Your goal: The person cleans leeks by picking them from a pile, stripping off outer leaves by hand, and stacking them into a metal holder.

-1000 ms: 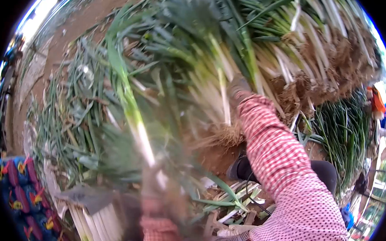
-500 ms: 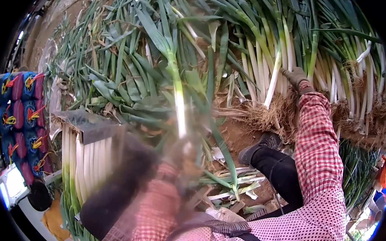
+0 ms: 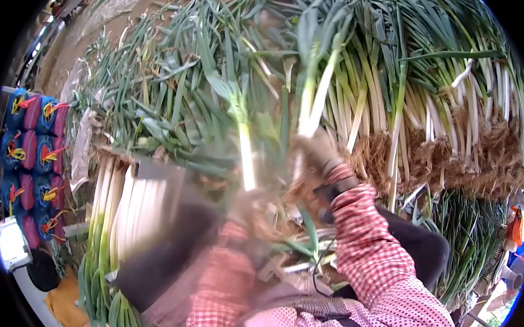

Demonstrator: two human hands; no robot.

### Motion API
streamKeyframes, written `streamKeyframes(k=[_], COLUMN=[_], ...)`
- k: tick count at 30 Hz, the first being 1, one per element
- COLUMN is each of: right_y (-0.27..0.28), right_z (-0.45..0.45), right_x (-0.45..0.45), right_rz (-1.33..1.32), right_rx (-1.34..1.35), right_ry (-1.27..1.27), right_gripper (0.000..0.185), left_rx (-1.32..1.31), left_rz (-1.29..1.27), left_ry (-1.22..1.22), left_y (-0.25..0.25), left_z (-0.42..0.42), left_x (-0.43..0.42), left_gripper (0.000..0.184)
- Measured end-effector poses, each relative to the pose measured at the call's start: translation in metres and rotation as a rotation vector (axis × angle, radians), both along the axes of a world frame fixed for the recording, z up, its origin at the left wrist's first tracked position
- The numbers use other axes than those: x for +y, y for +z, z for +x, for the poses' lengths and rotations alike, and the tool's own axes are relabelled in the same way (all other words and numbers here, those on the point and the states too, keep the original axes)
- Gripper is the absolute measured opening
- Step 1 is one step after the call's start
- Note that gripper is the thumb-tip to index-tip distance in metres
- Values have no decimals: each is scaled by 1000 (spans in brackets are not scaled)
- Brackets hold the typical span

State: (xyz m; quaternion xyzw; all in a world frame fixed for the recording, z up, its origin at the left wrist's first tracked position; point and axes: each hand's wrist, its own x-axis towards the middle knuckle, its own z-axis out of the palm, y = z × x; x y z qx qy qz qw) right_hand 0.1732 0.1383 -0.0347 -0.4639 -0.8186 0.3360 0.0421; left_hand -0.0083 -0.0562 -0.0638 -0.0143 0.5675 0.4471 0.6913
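Note:
My left hand [image 3: 251, 205], blurred by motion, is closed around the white lower end of a long green onion [image 3: 246, 154]. Its leaves point away from me. Just to the right, my gloved right hand [image 3: 319, 151] grips a pair of green onions [image 3: 317, 101] low on their white stalks. Blurred brown roots hang beneath that hand. Beyond it lies a heap of green onions [image 3: 454, 108] with roots still on, their root ends facing me.
Cleaned white stalks [image 3: 144, 205] lie in a bundle at my left, by a grey plate. Cut leaves [image 3: 159, 93] cover the ground ahead. Blue and maroon rolls with bright ties [image 3: 34, 163] stand far left. More green onions [image 3: 471, 245] are at the right.
My right hand has come left and nearer from the heap, bringing green onions with it. My left hand still holds its green onion in about the same place. My right leg has shifted.

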Motion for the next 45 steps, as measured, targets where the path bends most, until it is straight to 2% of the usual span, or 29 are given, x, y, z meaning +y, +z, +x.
streamKeyframes(k=[1,2,3,4,7,9,11,12,13,15,16,17,18,19,20,21,23,24,26,29,31,33,34,37,38,42,43,44,45], right_y=[4,24,-69,-57,-59,-64,-61,-58,-51,-35,-27,-30,-29,-16,-6,5,43,89,166,205,234,245,247,282,305,368,378,383,387], right_z=[-16,-34,-37,-26,-3,7,6,3,-5,-15,-20,-16,-14,-8,2,9,27,23,28,66,76,93,103,121,115,82,58,35,4], right_x=[-32,-76,-133,-159,-216,-231,-224,-224,-227,-229,-230,-227,-220,-208,-198,-190,-186,-191,-209,-260,-296,-318,-325,-340,-343,-337,-328,-320,-306], right_rz=[219,-462,-320,-416,-392,-259,-374,-436,-488,-606,-657,-888,-1110,-1299,-1117,-990,-850,-844,-788,-772,-790,-922,-912,-599,-466,-133,90,195,257], right_rx=[-223,47,178,132,-10,22,-28,96,215,225,236,340,452,437,320,245,161,72,51,125,151,36,-12,-206,-203,15,206,269,297], right_ry=[349,-264,-54,-6,222,304,541,335,128,-64,-166,-272,-376,-451,-283,-137,44,-33,-55,0,30,16,5,-14,30,255,544,658,722], right_gripper=[26,40,51,49,46,49,57,61,64,59,56,51,45,33,28,28,29,31,32,34,38,45,54,78,78,80,89,83,76], left_rx=[-90,-177,-700,-507,-239,-36,142,233,686,750,728,705,699,426,153,194,482,231,45,-91,-628,-551,-492,-248,-134,-637,-677,-717,-437], left_rz=[-69,-125,133,-40,33,-43,-107,-142,-218,-72,-88,-102,54,127,193,99,430,35,195,522,407,322,429,800,919,1141,1200,1344,1494], left_ry=[-2,-3,111,-4,-151,-240,-255,-261,-831,-1113,-1175,-1238,-1156,-1039,-921,-787,-625,-282,-271,-125,236,200,192,226,282,493,483,470,546], left_y=[19,38,-50,-66,-73,-35,29,58,75,5,64,128,121,109,96,87,27,80,37,1,52,72,77,98,106,260,298,343,368], left_z=[12,22,21,20,20,29,46,54,58,75,70,65,57,40,24,16,9,14,37,87,91,107,121,144,136,34,1,-34,-68], left_x=[-20,-33,-84,-102,-129,-127,-119,-110,-100,-108,-100,-90,-92,-92,-92,-85,-81,-71,-54,-56,-83,-91,-87,-48,-33,-29,-42,-65,-83], left_gripper=[26,27,27,27,34,39,47,52,75,94,98,102,75,63,52,48,63,70,83,103,90,69,67,63,62,62,71,72,70])
